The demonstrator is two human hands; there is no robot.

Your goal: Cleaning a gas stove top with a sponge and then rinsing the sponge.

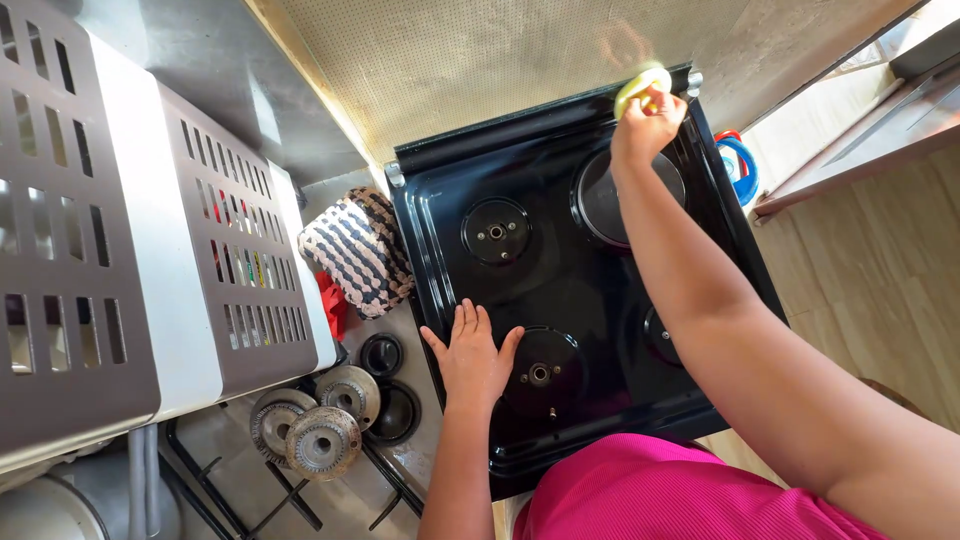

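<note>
A black glossy stove top lies below me with its burner caps and grates taken off. My left hand rests flat, fingers spread, on the front left of the stove top, beside a bare burner base. My right hand reaches to the far right back edge and grips a yellow sponge, which presses against the stove's back rim. Under my right forearm sits a round electric hotplate.
Removed burner rings, black caps and wire grates lie on the counter at the left. A knitted black-and-white pot holder lies beside the stove. Grey slotted crates stand at far left. Blue-red item at right.
</note>
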